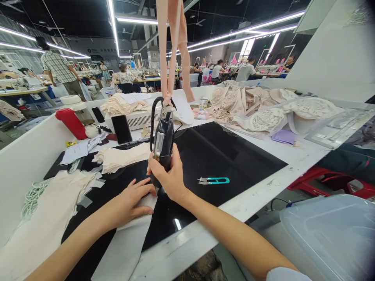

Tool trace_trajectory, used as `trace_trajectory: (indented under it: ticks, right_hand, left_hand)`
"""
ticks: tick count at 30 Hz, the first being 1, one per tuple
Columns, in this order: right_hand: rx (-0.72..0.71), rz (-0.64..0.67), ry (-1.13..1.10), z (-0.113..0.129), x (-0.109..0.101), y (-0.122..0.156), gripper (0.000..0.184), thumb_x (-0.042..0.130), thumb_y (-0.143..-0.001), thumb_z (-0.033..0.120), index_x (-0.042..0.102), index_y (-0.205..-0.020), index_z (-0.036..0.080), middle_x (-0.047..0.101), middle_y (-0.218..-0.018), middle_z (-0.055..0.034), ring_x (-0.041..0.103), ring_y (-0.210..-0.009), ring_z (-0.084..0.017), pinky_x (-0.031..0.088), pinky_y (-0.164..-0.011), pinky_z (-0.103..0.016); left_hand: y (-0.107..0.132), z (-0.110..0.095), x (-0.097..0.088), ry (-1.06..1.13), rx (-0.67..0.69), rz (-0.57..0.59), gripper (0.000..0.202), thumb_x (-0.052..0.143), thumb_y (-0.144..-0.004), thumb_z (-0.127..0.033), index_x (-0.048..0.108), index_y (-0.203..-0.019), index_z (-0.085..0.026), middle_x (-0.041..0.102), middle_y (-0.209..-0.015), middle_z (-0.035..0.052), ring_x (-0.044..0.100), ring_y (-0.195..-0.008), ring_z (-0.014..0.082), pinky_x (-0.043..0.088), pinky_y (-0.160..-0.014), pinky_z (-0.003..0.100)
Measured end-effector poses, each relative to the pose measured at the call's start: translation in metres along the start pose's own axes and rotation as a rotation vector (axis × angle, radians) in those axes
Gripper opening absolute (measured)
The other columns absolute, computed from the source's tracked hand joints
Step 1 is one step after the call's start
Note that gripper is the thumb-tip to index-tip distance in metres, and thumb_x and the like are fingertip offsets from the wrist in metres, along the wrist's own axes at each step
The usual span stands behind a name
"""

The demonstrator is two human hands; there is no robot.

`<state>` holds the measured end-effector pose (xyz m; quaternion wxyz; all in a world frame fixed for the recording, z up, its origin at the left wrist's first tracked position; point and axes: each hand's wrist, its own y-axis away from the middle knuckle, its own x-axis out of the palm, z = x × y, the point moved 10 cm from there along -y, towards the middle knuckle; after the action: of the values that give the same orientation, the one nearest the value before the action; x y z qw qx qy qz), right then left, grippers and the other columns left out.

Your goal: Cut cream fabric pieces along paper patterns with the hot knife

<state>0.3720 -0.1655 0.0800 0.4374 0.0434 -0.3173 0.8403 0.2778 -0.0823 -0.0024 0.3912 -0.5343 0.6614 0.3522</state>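
Observation:
My right hand [170, 173] is wrapped round a black corded power tool [164, 138] with a silver plate on its side. The tool stands upright and hangs from pink fabric straps [168, 50] tied at its top. Its lower end is hidden behind my fingers. Flat on a strip of pale fabric [124, 244], my left hand [133, 201] lies with its fingers spread, close to the tool's base. Beneath the fabric is a shiny black board [199, 152]. A pair of teal thread snips [215, 180] rests on the board, right of my right hand.
Cream fabric pieces [52, 207] and green cords [35, 197] lie at the left. A phone [121, 129] leans at the back, beside stacked fabric [125, 103]. Lace bra parts [258, 107] are heaped at the back right. A plastic bin [328, 226] stands below the table edge.

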Motion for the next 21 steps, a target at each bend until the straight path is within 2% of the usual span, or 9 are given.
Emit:
trace_trajectory:
  ticks: [6,10,15,21]
  right_hand:
    - [0.043,0.010,-0.044,0.001,0.004,0.006,0.027,0.074,-0.083,0.028,0.052,-0.098,0.026,0.057,-0.080,0.0057,0.053,-0.067,-0.012,0.050,-0.064,-0.026]
    - [0.035,0.033,-0.026,0.004,0.006,0.012,0.030,0.077,-0.080,0.026,0.053,-0.098,0.027,0.058,-0.082,0.0045,0.054,-0.070,-0.013,0.050,-0.065,-0.027]
    - [0.046,0.042,-0.040,0.003,0.007,0.013,0.026,0.074,-0.083,0.027,0.053,-0.098,0.026,0.058,-0.082,0.0041,0.054,-0.070,-0.013,0.051,-0.066,-0.028]
    - [0.055,0.055,-0.101,0.007,0.009,0.017,0.031,0.076,-0.081,0.031,0.052,-0.101,0.027,0.057,-0.081,0.0047,0.053,-0.068,-0.013,0.049,-0.064,-0.028]
  left_hand:
    - [-0.001,0.004,0.002,0.056,-0.084,0.053,0.029,0.073,-0.094,-0.034,0.065,-0.121,-0.026,0.060,-0.145,0.0090,0.038,-0.151,0.0323,0.021,-0.126,0.065]
    - [-0.002,0.005,0.001,0.059,-0.108,0.043,0.038,0.076,-0.091,-0.029,0.066,-0.128,-0.026,0.050,-0.157,0.0114,0.038,-0.151,0.0357,0.022,-0.125,0.067]
    - [-0.003,0.002,-0.003,0.048,-0.085,0.027,0.049,0.080,-0.089,-0.030,0.065,-0.135,-0.026,0.056,-0.152,0.0130,0.039,-0.151,0.0363,0.029,-0.123,0.066]
    - [-0.001,-0.003,-0.003,0.013,-0.075,0.050,0.068,0.084,-0.085,-0.030,0.055,-0.147,-0.028,0.050,-0.157,0.0151,0.039,-0.151,0.0373,0.023,-0.123,0.071]
